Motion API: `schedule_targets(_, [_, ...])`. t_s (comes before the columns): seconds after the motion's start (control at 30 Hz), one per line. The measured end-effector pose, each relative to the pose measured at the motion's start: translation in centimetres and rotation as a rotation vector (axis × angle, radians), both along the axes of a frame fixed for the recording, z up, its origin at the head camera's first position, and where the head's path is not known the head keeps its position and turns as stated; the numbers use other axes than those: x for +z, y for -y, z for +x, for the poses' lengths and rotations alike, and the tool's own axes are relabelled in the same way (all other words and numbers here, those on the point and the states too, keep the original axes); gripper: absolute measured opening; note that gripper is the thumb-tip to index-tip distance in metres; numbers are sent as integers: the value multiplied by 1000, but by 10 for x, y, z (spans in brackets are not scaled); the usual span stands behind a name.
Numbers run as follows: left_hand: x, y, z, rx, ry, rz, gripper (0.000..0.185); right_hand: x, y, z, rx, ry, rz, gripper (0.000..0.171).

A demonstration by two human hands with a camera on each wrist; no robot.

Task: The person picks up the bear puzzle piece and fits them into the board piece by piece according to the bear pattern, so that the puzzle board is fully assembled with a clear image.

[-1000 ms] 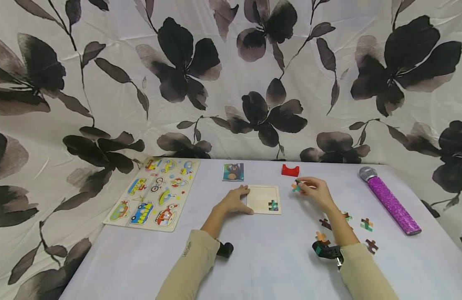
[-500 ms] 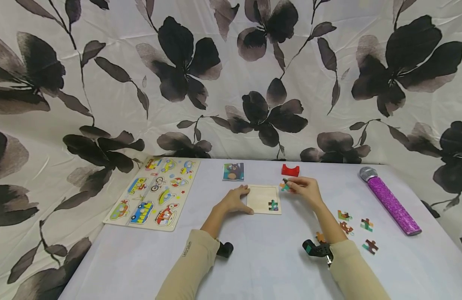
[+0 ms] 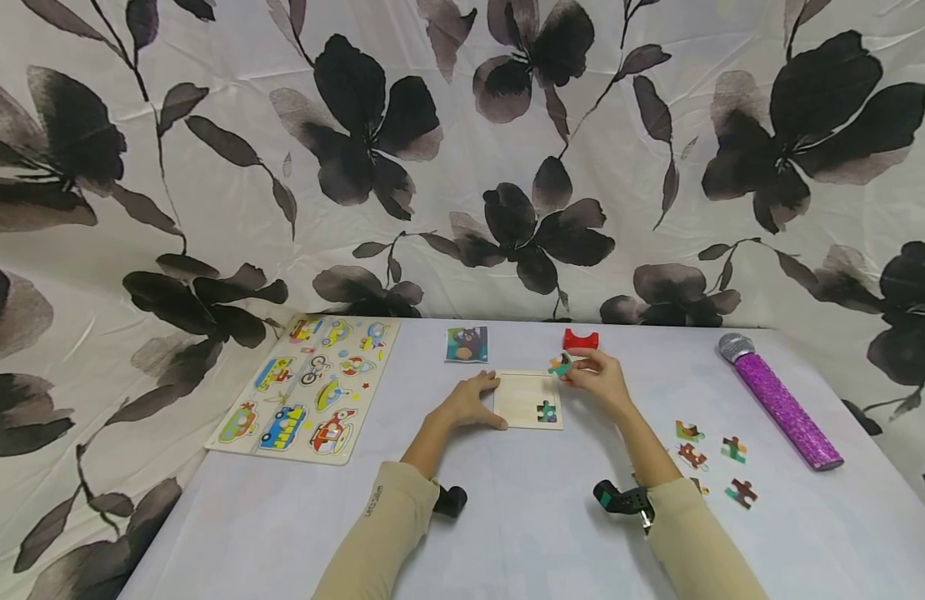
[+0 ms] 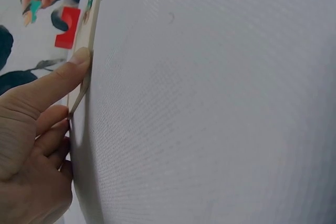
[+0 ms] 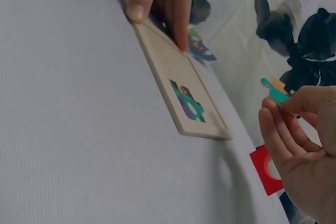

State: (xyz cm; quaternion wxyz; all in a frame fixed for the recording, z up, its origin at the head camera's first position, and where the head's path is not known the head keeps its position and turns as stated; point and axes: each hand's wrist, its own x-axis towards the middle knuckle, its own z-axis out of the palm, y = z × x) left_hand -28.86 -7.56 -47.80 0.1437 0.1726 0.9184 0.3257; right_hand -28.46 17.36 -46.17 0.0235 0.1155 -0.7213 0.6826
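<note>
The left hand (image 3: 468, 403), thumb (image 4: 65, 74) and fingers (image 4: 55, 136) apart, grips the wooden tray (image 3: 518, 398). The right hand (image 3: 600, 379) pinches a puzzle piece (image 3: 559, 365) near it.

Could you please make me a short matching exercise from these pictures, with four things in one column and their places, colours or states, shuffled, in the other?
Column one:
1. Left hand
2. Right hand
3. Microphone
4. Vehicle puzzle board

Column two:
A. Purple with a silver head
B. Pinches a jigsaw piece
C. Farthest left of the four
D. Holds the left side of the wooden puzzle tray

Right pairs: 1-D, 2-B, 3-A, 4-C.
</note>
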Motion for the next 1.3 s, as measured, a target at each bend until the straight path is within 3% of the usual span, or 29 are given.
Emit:
schedule_targets(0.23, [1,-1,2,1,-5,0,89,2,10,3,82,-19,-12,37])
schedule_targets(0.43, [3,-1,2,0,-10,-4,88,3,14,2,-46,45,35,28])
schedule_targets(0.63, [5,-1,3,12,5,4,88,3,14,0,-140,94,66,31])
schedule_targets(0.9, [4,-1,1,9,-1,-5,89,1,17,-3,-120,127,-282,31])
schedule_targets(1.07, [4,0,2,12,1,13,90,2,19,-2,-58,105,-366,45])
schedule_targets(1.2, [4,0,2,10,2,16,89,1,21,-1,-7,68,-274,48])
schedule_targets(1.3, [4,1,3,0,-1,12,89,-2,24,1,-6,-3,-83,41])
